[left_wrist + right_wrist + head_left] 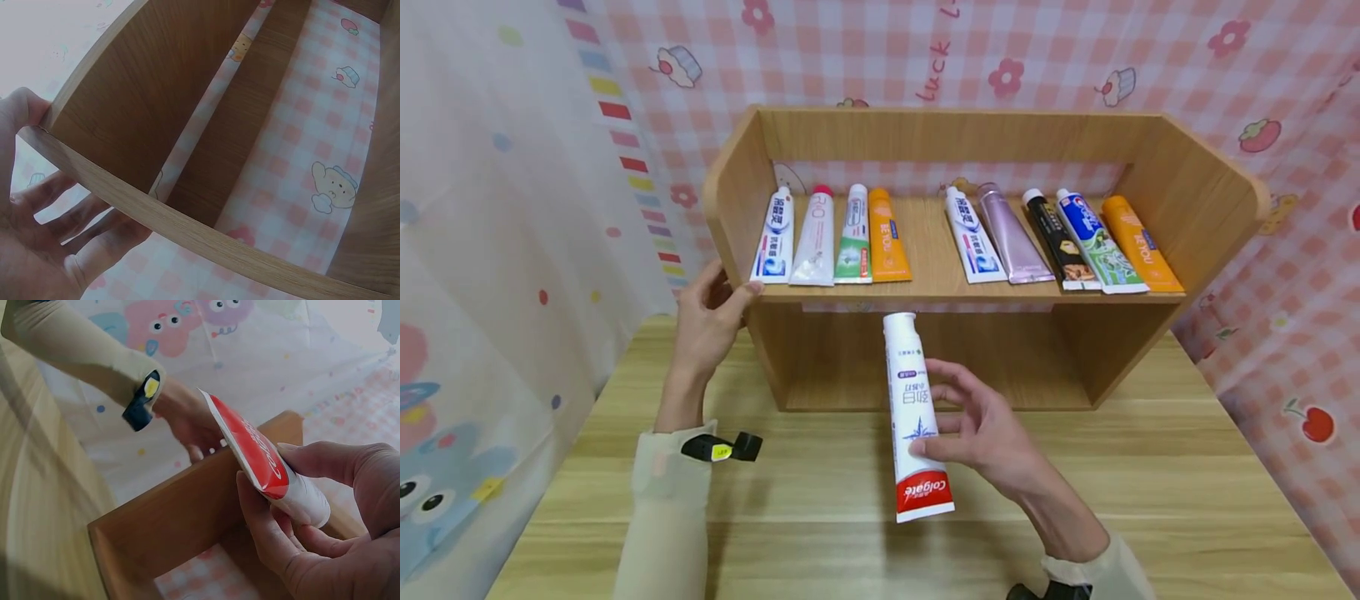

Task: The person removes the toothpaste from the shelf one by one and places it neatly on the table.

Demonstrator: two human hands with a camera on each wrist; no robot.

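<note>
In the head view my right hand [981, 429] holds a white toothpaste tube [912, 379] with a red Colgate end, thumb on its front and fingers behind. The tube is in front of the shelf's lower compartment, its cap end pointing up toward the shelf and the red end toward me. The right wrist view shows the red crimped end [253, 447] pointing away from the palm. My left hand [709, 321] grips the left side of the two-tier wooden shelf [850, 294]. In the left wrist view its thumb lies on the panel edge [112, 187], with the fingers around the outer side.
Several toothpaste tubes lie on the upper tier in two groups. An orange tube [887, 237] ends the left group; a white and blue tube [976, 237] begins the right one. The shelf stands on a wood-grain table [820, 517] before a pink checked cloth [880, 58].
</note>
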